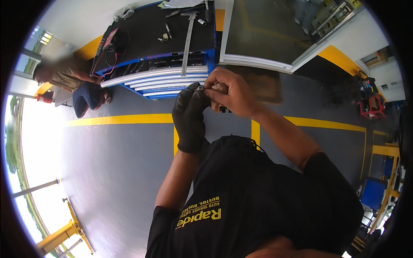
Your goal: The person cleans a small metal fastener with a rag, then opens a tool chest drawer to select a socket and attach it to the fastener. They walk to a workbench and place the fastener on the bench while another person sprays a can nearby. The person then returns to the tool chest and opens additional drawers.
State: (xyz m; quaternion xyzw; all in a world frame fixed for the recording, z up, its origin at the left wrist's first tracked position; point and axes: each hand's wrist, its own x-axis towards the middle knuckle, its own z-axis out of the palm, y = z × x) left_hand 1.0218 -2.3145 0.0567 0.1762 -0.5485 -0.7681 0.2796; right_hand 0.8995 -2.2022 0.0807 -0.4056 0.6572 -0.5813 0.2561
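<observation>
My left hand (189, 115), in a black glove, is raised in front of my chest. Its thumb and fingers close on a small metal piece (199, 88), whose kind I cannot make out. My bare right hand (235, 92) meets it from the other side, fingers curled and thumb pressed inward. What lies within the right hand is mostly hidden by its fingers. Beyond both hands stands a blue tool cabinet (148, 93) with a drawer pulled out, showing dark tools inside.
On the cabinet's black top (146, 36) lie a long metal caliper-like tool (188, 43), a red-cabled device (111, 39) and small parts. At the left, another person (79, 84) bends beside the cabinet. A glass door (262, 32), brown mat (264, 86) and red stand (372, 106) are farther right.
</observation>
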